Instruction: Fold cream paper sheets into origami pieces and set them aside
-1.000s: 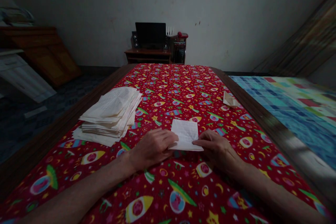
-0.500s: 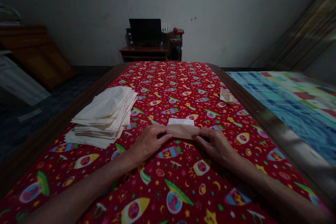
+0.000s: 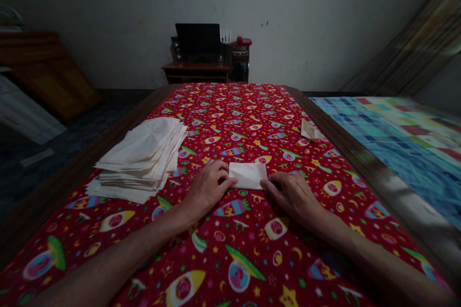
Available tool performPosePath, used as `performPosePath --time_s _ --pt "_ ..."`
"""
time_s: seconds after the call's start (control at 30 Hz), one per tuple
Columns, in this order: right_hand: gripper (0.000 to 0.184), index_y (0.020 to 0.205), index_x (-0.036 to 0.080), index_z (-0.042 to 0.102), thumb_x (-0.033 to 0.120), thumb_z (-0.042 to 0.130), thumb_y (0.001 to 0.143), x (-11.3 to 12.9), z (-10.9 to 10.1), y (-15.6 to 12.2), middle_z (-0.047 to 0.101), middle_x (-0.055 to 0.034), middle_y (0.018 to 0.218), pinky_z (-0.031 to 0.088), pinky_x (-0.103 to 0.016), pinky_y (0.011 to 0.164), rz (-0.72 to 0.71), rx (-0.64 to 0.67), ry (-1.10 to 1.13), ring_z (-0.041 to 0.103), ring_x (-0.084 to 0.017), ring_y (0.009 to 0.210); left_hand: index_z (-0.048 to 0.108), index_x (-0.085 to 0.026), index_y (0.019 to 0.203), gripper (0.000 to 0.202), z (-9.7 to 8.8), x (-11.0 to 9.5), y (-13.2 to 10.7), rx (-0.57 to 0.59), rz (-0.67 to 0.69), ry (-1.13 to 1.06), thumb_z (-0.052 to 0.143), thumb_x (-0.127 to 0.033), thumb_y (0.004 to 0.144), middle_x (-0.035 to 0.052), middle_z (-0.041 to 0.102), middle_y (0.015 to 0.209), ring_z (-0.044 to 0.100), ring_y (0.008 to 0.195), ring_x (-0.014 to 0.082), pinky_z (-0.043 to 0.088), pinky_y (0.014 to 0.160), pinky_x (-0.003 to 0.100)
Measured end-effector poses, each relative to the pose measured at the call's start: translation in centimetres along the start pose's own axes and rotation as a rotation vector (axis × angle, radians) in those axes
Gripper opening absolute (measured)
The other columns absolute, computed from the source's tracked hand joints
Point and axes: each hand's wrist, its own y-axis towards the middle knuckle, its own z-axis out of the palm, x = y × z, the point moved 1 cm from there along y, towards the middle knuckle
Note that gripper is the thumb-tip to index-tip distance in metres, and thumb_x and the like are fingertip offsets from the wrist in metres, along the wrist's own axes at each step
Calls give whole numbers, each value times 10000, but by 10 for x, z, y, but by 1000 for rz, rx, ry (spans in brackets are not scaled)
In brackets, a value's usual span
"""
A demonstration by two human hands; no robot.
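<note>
A small white paper (image 3: 247,175), folded in half, lies flat on the red patterned cloth (image 3: 252,120) in front of me. My left hand (image 3: 207,187) rests at its left edge with fingertips pressing on the paper. At the right edge my right hand (image 3: 290,194) lies palm down, its fingers touching the paper's corner. Both hands have fingers stretched out and grip nothing. To the left of my left hand sits a stack of white paper sheets (image 3: 142,156).
A folded paper piece (image 3: 309,131) lies near the cloth's right edge. The table's wooden rim (image 3: 345,148) borders a blue checked surface (image 3: 396,144). A desk with a monitor and speakers (image 3: 201,53) stands at the far wall. Wooden furniture (image 3: 46,72) leans at left.
The sheet, open a second ago, was folded away from me and now lies flat at half its size. Both hands moved from lifting its near edge to pressing at its sides.
</note>
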Motion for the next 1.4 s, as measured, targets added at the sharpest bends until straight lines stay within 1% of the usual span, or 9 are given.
performPosePath --time_s 0.3,0.47,0.87,0.93,1.0,1.1,1.17,1.27,1.4 --pt "353 692 153 595 304 384 931 9 1 1 599 -36 594 205 -275 529 -41 -70 -192 466 -121 503 626 -168 618 299 2 5 8 39 8 72 578 -323 869 7 595 843 543 808 155 408 728 293" --pt "335 682 165 596 292 407 927 13 -1 4 620 -33 585 173 -283 520 14 -8 -275 489 -123 492 611 -166 602 336 2 5 9 40 7 93 560 -352 877 12 599 845 545 797 156 405 716 293" --pt "329 800 165 625 281 352 941 24 -7 12 691 -80 744 167 -299 507 95 164 -367 587 -160 605 559 -170 647 298 5 8 9 28 46 207 554 -355 881 15 591 801 548 773 173 421 741 318" --pt "324 794 166 623 273 353 937 24 -8 12 690 -81 743 165 -301 504 101 175 -375 586 -162 597 546 -173 711 231 5 8 8 -2 36 226 572 -343 866 19 576 791 547 754 181 439 723 324" --pt "323 777 171 619 273 356 932 23 -7 11 687 -77 728 160 -302 501 105 173 -382 581 -162 580 557 -166 881 158 5 6 7 -73 32 220 574 -320 857 45 584 876 561 793 197 465 732 338" --pt "324 776 173 613 287 353 933 21 -4 10 682 -74 713 157 -302 499 91 138 -390 573 -160 559 462 -158 1219 347 2 0 5 -167 109 229 505 -262 890 111 551 1187 537 1069 232 448 914 392" --pt "331 766 167 610 288 351 934 20 -3 10 675 -78 695 161 -304 499 74 113 -394 567 -158 546 388 -186 1329 404 0 -7 3 -124 219 278 421 -220 928 100 477 1353 431 1253 227 339 1059 435" --pt "340 753 157 608 270 344 935 19 -2 10 664 -83 667 167 -307 502 32 77 -393 561 -154 539 376 -202 1369 413 1 -19 -1 62 400 338 349 -208 957 62 416 1442 303 1367 218 198 1141 472" --pt "310 740 151 600 259 373 922 18 -2 10 650 -79 649 177 -299 494 17 86 -380 548 -140 519 379 -195 1384 425 6 -28 -8 252 460 339 341 -276 968 52 397 1460 283 1382 217 199 1140 460"
